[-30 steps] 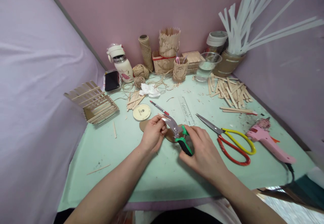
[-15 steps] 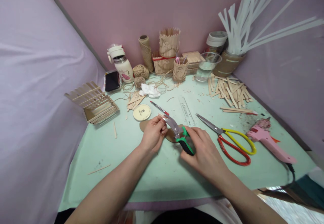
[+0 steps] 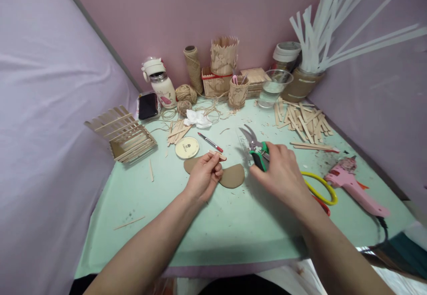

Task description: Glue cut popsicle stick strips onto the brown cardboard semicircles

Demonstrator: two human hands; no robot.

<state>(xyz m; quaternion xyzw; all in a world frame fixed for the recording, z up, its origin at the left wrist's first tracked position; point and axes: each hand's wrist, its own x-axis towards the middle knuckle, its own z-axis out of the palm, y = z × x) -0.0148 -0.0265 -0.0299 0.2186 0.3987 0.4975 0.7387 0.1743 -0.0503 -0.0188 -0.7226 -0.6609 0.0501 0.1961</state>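
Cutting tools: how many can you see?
2 for certain: shears in the right hand, scissors partly behind the right arm. A pink item in the cup, mostly hidden, may be a third.

pretty soft, even light here, brightest on the cloth over on the left. faint shadow below the right hand, glary patch bottom right, edges look kinda stretched.

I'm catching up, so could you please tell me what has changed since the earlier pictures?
The right hand has carried the pruners away from the left hand, forward and to the right, uncovering more of the cardboard and hiding much of the scissors. The left hand stays put, still holding the wooden stick.
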